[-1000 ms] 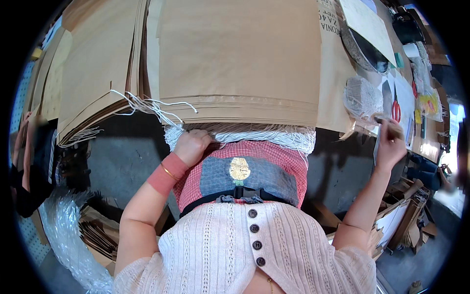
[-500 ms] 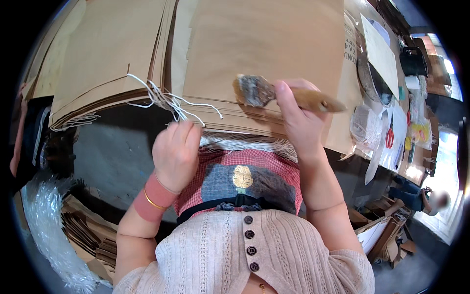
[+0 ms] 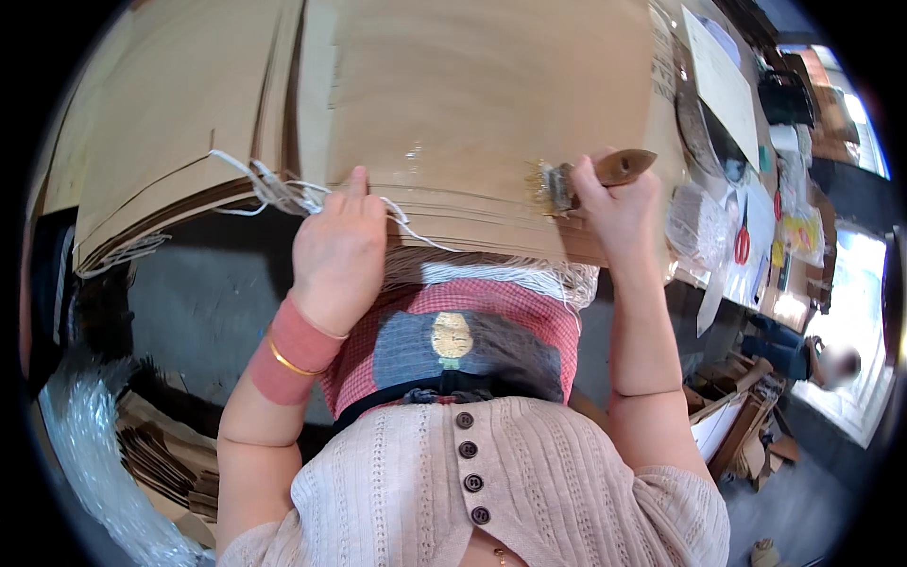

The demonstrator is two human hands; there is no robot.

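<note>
My right hand (image 3: 619, 203) grips a flat paintbrush (image 3: 625, 167) by its wooden handle. Its frayed bristles, pointing left, meet the top sheet of a brown paper stack (image 3: 472, 104) near the front edge. Shiny wet-looking spots mark that sheet left of the brush. At the stack's front left, my left hand (image 3: 338, 241) rests with its index finger stretched onto the paper; the other fingers are partly hidden. A bunch of white cords (image 3: 274, 187) lies beside this hand, and some strands pass under it and come out on the right.
Another brown paper stack (image 3: 179, 104) lies to the left. More white cords (image 3: 491, 273) hang at the front edge before my apron. On the right are red-handled scissors (image 3: 742, 244), a plastic-wrapped bundle (image 3: 697, 227) and a white board (image 3: 723, 85). Clear plastic (image 3: 90, 454) heaps at lower left.
The paintbrush has moved right and its bristles now meet the paper. My left hand has risen from below the cords onto the stack's edge, its index finger extended. Shiny spots have appeared on the sheet.
</note>
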